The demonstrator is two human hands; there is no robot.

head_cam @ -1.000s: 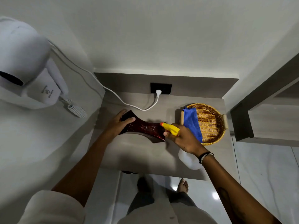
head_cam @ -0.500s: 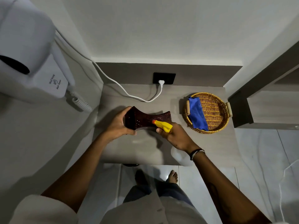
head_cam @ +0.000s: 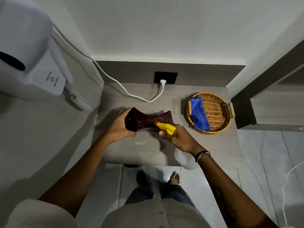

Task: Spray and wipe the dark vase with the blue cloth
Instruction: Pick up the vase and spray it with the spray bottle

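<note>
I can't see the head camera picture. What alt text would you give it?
A person's left hand holds a dark vase sideways above a grey counter while the right hand aims a yellow-topped spray bottle at it. A blue cloth lies in a wicker basket to the right.

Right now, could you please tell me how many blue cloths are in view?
1: a folded blue cloth lies in the left part of the round wicker basket. Another beneath it cannot be ruled out.
</note>
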